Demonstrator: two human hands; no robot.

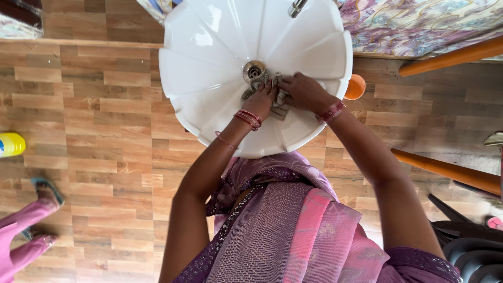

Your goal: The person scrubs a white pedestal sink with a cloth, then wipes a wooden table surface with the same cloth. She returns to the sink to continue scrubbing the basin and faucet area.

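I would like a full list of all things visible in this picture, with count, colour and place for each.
sink: one, white, scalloped rim, top centre
drain: one, metal, middle of the sink
tap: one, metal, top edge, only partly in view
cloth: one, grey and white, in the sink beside the drain, under both hands
cup: one, orange, at the sink's right rim
bottle: one, yellow, left edge on the floor
floor: wood-pattern, brown
wooden poles: two, orange-brown, right side
another person's legs: pink trousers, lower left
left hand: on the cloth, red bangles at the wrist
right hand: on the cloth, red bangles at the wrist
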